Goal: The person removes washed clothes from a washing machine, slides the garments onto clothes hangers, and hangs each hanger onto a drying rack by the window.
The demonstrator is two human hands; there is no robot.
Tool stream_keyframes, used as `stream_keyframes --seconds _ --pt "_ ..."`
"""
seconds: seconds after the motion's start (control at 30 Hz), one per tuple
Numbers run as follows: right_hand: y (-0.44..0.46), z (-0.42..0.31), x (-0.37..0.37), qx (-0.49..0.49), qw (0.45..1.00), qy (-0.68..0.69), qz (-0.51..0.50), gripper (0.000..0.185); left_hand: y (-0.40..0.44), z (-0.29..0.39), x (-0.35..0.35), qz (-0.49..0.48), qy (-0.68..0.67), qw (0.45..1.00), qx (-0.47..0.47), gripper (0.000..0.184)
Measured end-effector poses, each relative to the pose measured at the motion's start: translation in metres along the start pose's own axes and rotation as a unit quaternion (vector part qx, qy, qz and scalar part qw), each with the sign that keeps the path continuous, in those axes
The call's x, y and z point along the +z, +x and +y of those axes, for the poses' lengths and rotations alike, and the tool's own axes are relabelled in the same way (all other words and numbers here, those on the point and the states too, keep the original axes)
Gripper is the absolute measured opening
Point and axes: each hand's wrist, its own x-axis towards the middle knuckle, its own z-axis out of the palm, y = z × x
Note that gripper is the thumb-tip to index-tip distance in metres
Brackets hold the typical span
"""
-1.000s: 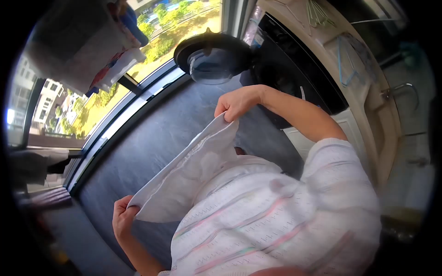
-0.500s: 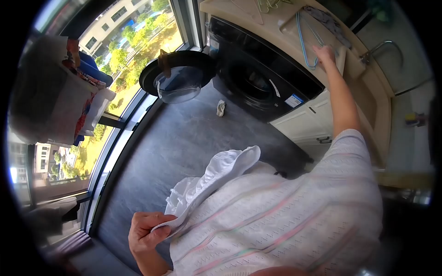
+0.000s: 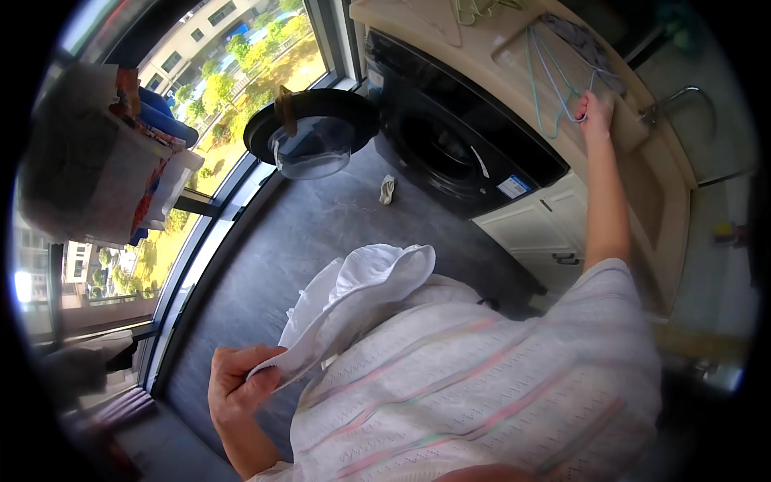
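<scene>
My left hand (image 3: pixel 241 386) pinches the edge of a white cloth garment (image 3: pixel 353 277) between thumb and fingers. The garment has a wide band and gathered fabric, and hangs open in front of my body; its exact kind is unclear. On the countertop at the upper right, my right hand (image 3: pixel 595 115) is closed on one end of a pale blue-lilac clothes hanger (image 3: pixel 556 81). A greenish clothes hanger (image 3: pixel 536 98) lies right beside it; whether my fingers hold this one too, I cannot tell.
A black washing machine (image 3: pixel 482 104) sits under the countertop (image 3: pixel 490 40), its round door (image 3: pixel 313 149) swung open. A small crumpled pale cloth (image 3: pixel 387 189) lies on the grey floor. Grey cloth (image 3: pixel 572 42), a faucet (image 3: pixel 679 95) and a white cabinet (image 3: pixel 538 221) are at right.
My right hand has closed around the hanger, and the hangers have shifted and spread apart. My left hand has moved slightly left and up with the white garment.
</scene>
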Motion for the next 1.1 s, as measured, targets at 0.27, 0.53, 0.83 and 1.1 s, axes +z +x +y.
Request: stream_keyframes --seconds 0.27,0.53,0.83,1.1 --pt "-0.095 -0.063 0.086 -0.129 0.957 0.005 -0.261 0.016 0.030 0.015 -0.011 0.048 -0.013 0.997 -0.056 0.032" --pt "-0.227 -0.081 0.180 -0.077 0.949 0.129 -0.277 0.021 0.040 0.022 -0.028 0.043 0.000 0.998 -0.040 0.030" --pt "-0.245 -0.057 0.255 0.045 0.859 0.213 -0.463 0.026 0.039 0.030 -0.039 0.169 0.058 0.982 -0.060 0.029" --pt "-0.281 -0.002 0.284 0.170 0.615 0.388 -0.665 0.031 0.030 0.040 -0.061 0.201 0.074 0.977 -0.004 0.027"
